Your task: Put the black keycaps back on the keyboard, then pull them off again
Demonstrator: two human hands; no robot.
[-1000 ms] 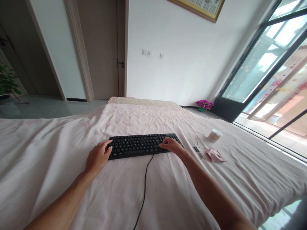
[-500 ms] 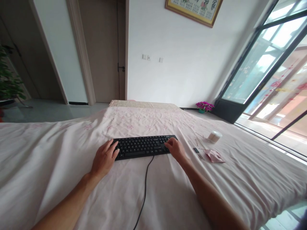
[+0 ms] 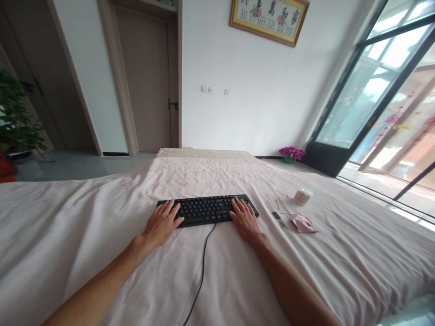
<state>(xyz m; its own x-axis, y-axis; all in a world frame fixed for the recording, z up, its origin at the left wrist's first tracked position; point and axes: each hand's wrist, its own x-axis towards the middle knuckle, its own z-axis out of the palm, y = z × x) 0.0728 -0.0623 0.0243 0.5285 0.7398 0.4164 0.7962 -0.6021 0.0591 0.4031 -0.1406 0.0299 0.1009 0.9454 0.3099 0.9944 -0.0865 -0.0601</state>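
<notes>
A black computer keyboard lies flat on the pink sheet, its cable running down toward me. My left hand rests over the keyboard's left end, fingers spread and palm down. Over the number keys at the right end lies my right hand, flat with its fingers apart. Neither hand grips anything. The keys beneath both hands are hidden.
To the right lie a round tub of cotton swabs, a folded pink cloth and a small tool with a dark handle. A few thin sticks are scattered nearby. Beyond the bed stands a flower pot.
My right hand has opened from a bent-finger grasp and now lies flat on the keys. My left hand has slid right, further onto the keyboard. The view has tipped up slightly.
</notes>
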